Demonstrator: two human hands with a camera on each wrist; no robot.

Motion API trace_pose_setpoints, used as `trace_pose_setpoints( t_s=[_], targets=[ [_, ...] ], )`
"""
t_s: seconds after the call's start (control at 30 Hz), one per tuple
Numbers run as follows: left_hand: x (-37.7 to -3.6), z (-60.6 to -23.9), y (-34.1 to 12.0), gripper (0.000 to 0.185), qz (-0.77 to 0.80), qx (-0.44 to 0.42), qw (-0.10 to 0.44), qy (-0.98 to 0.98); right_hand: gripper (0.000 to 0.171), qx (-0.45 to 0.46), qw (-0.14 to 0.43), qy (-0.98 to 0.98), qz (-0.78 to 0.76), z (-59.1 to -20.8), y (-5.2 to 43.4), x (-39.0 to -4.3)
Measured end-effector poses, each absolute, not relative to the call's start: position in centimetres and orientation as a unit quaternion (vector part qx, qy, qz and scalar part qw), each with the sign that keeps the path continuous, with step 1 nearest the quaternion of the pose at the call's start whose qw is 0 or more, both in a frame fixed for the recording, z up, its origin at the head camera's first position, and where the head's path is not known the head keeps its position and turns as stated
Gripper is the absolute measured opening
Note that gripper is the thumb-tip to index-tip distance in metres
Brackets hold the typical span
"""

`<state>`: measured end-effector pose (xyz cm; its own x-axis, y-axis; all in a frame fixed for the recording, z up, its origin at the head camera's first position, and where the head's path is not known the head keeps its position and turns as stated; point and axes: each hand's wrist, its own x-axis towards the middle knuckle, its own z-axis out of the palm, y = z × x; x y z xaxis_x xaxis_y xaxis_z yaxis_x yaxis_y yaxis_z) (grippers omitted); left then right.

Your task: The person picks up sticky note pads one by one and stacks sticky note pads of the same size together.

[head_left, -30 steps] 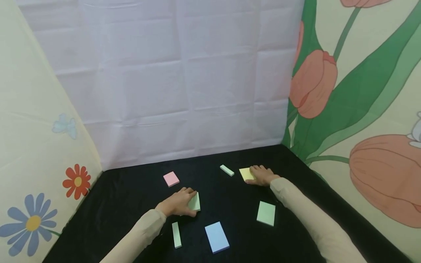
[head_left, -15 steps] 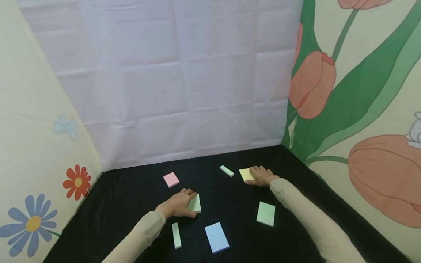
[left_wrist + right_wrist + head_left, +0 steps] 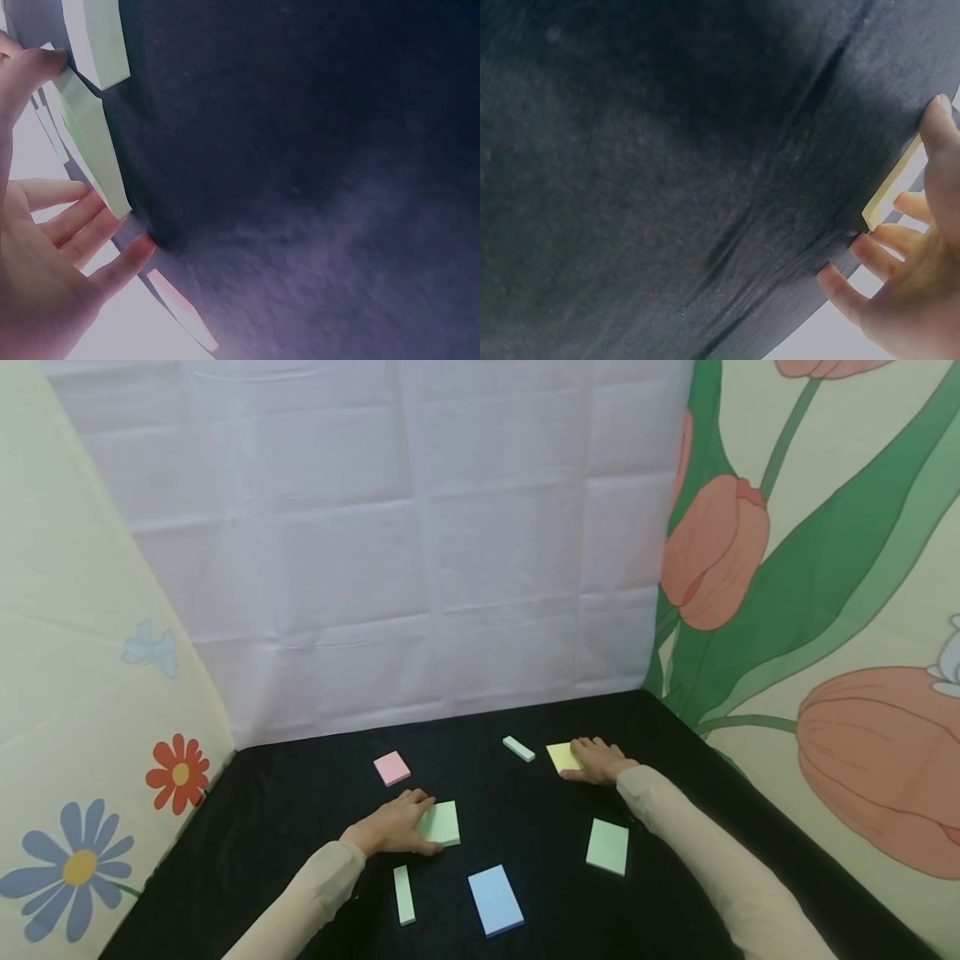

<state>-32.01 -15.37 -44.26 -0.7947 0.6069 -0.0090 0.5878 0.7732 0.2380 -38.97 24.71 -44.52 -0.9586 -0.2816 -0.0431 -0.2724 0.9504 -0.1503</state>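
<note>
My left hand (image 3: 392,825) lies at the left side of a pale green square sticky note pad (image 3: 446,825) on the black cloth. In the left wrist view, the thumb is at one end of this pad (image 3: 97,150) and the relaxed fingers spread near its other end. Farther back on the right, my right hand (image 3: 602,762) spans a yellow sticky note pad (image 3: 559,757), covering its right part. Its thumb and fingers are at opposite edges of the yellow pad (image 3: 891,193) in the right wrist view.
A pink pad (image 3: 392,768) lies back left, a narrow pale strip pad (image 3: 519,748) at the back. Nearer are another strip pad (image 3: 403,895), a blue pad (image 3: 496,900) and a green pad (image 3: 607,847). A white cloth wall (image 3: 450,568) stands behind the black table (image 3: 292,793).
My left hand has shifted left, exposing more of the pale green square pad. The right hand stays on the yellow pad.
</note>
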Motion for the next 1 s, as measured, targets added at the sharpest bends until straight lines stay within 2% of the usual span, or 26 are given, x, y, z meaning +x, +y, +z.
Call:
trace_pose_setpoints(
  t_s=[0.27, 0.73, 1.0],
  targets=[
    [-32.0, -44.3, -16.5, 0.081, 0.122, 0.307, 0.051, 0.943, 0.071, -0.142, 0.029, 0.987, -0.071, -44.7, 24.8, -39.1],
    [-31.9, -44.4, -17.9, 0.085, 0.125, 0.28, 0.064, 0.95, 0.065, -0.145, 0.023, 0.987, -0.072, -44.6, 24.7, -39.1],
    [-32.0, -44.5, -18.2, 0.08, 0.133, 0.278, 0.068, 0.949, 0.061, -0.149, 0.02, 0.985, -0.079, -44.3, 24.7, -38.8]
  ],
)
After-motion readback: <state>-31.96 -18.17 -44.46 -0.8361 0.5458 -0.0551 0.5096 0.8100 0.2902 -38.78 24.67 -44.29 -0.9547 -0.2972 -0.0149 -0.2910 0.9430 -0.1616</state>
